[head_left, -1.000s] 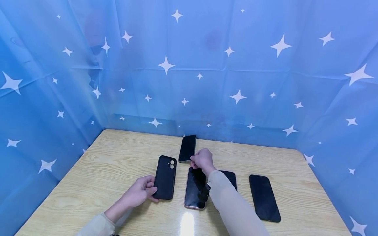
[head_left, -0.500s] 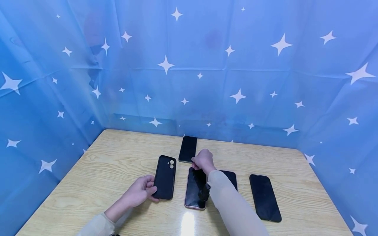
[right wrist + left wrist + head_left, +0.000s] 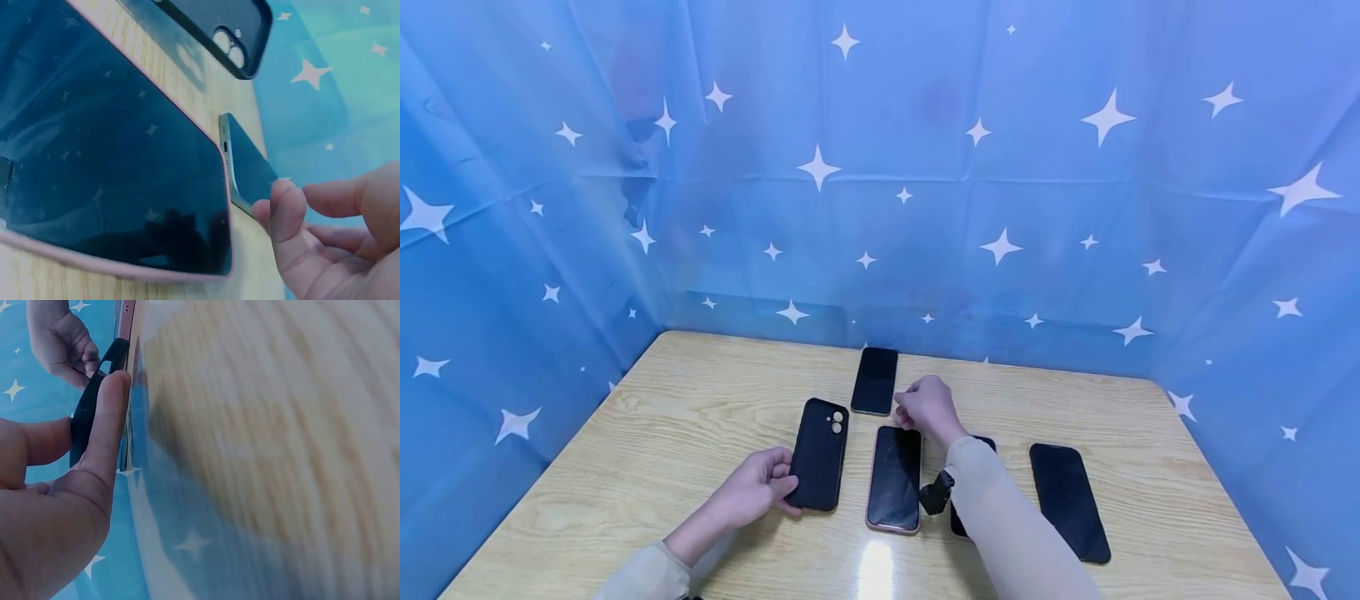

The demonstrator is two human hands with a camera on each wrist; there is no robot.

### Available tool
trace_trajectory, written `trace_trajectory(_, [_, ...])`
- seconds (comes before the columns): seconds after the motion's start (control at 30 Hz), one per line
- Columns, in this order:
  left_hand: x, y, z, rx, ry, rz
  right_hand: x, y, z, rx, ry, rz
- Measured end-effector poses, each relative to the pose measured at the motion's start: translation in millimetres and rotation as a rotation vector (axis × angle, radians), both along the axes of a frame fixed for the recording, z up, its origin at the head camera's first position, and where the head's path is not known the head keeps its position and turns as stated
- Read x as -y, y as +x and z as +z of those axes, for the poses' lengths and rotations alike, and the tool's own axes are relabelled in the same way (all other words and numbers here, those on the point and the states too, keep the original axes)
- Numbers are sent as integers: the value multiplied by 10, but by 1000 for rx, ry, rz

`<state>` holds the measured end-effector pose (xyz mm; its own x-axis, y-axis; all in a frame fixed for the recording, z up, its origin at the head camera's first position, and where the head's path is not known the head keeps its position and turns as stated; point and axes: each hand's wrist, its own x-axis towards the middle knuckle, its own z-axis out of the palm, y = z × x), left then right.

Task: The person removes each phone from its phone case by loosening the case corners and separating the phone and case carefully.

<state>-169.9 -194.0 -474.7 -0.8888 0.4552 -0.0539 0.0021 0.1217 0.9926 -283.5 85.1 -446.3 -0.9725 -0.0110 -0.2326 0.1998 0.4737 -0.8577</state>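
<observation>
My left hand (image 3: 756, 487) holds a black phone case (image 3: 820, 454) between thumb and fingers, its camera cut-outs at the upper right. In the left wrist view the case (image 3: 84, 419) is seen edge-on, raised off the table. At the back lies a dark-screened phone (image 3: 875, 382), face up. Just to the right of its near end is my right hand (image 3: 928, 407), fingers loosely curled around nothing. In the right wrist view the fingertips overlap that phone's (image 3: 250, 165) near corner; contact cannot be told. Below the right hand lies a phone with a pink edge (image 3: 895, 479).
Partly under the right sleeve lies another dark phone (image 3: 958, 525). A further black phone (image 3: 1070, 500) lies at the right. All rest on a wood-grain table (image 3: 700, 400), with a blue star-patterned curtain (image 3: 880, 217) behind and at both sides.
The right hand has let go of the back phone and drawn slightly right. That phone has turned a little and now lies straighter. The left hand keeps its grip on the case.
</observation>
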Motion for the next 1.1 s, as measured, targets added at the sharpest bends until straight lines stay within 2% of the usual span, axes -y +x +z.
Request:
trace_trajectory(0.37, [-16, -11, -21, 46, 6, -53, -111, 123, 80, -43, -31, -5])
trace_trajectory(0.47, [-24, -8, -22, 54, -9, -40, -131, 148, 84, -42, -37, -4])
trace_trajectory(0.57, [-28, 3, -9, 28, -80, 11, -156, 177, 81, -44, -48, -3])
trace_trajectory(0.7, [-21, 12, -9, -62, -243, 65, -189, 213, 68, -63, -60, -1])
trace_trajectory(0.87, [-17, 4, -19, -152, -368, 61, -244, 233, 44, -68, -75, -20])
trace_trajectory(1.1, [-28, -11, 6, -202, -483, 70, -349, 244, 16, -66, -91, -34])
